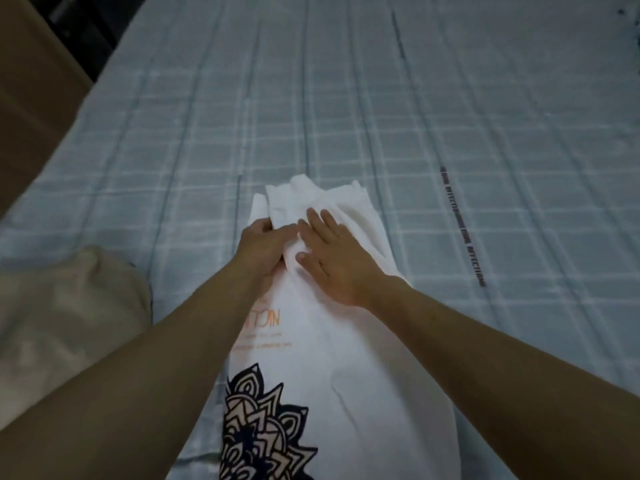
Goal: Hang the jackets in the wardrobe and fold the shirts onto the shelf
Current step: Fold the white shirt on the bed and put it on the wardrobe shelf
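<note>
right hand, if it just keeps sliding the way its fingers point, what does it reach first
The right hand lies flat on the white shirt, fingers pointing up and slightly left. It would first reach the shirt's bunched far edge, then the bare checked bedsheet; nothing else seems to lie in that line.

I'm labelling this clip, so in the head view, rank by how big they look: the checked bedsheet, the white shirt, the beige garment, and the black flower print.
1. checked bedsheet
2. white shirt
3. beige garment
4. black flower print

The print runs off the frame's bottom edge, so its full size is unsure.
</note>
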{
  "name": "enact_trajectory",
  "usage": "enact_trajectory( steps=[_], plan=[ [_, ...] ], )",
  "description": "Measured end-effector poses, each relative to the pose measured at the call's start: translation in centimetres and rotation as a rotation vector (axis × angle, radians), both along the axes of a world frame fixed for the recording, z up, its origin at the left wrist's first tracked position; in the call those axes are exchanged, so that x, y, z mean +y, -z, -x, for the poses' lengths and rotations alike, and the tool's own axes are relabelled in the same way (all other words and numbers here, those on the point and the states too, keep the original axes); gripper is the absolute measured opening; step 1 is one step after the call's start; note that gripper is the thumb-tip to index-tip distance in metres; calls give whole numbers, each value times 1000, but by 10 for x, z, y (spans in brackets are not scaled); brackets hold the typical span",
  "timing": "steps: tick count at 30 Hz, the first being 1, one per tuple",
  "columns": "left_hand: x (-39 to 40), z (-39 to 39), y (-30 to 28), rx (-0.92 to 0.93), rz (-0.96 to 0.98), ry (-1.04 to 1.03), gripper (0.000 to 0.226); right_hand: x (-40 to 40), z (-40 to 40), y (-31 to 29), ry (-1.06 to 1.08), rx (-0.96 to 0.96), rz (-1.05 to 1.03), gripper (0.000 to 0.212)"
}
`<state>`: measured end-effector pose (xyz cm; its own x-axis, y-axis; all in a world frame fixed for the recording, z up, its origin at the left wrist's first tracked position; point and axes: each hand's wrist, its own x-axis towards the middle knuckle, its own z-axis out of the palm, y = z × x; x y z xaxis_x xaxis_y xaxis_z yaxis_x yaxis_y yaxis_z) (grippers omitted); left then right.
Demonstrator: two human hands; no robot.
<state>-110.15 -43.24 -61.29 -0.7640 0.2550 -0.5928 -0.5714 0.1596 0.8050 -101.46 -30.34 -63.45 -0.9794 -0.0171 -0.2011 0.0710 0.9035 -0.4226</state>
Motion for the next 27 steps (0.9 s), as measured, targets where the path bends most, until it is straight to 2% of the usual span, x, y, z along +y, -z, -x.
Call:
enact_trajectory(
  steps=[3, 5, 10, 13, 14, 16, 18, 21, 27],
  plan=[
    [2, 0, 4, 115, 166, 31, 19, -3, -28, 7, 30, 49, 7, 65],
    [5, 3, 1, 153, 205, 21, 17, -3, -41, 6, 46, 39, -13, 66],
    [2, 22, -9, 284, 337, -46, 27, -3, -50, 4, 97, 54, 7, 65],
    [-7, 20, -9, 436, 649, 113, 52, -2, -62, 6, 44, 8, -54, 63],
    [-8, 14, -9, 585, 734, 180, 58, -2, -67, 7, 36, 10, -76, 63],
    [-7, -3, -8, 953, 764, 358, 63, -6, -80, 6, 47, 39, -122, 64],
    [-3, -16, 3, 1174, 781, 634, 66, -14, -98, 6, 64, 66, -170, 66],
    [-2, -23, 31, 1243, 893, 948, 70, -22, -129, 12, 90, 34, -182, 73],
    [-6, -19, 71, 1267, 846, 951, 70, -21, -134, 27, 116, 23, -204, 73]
  ],
)
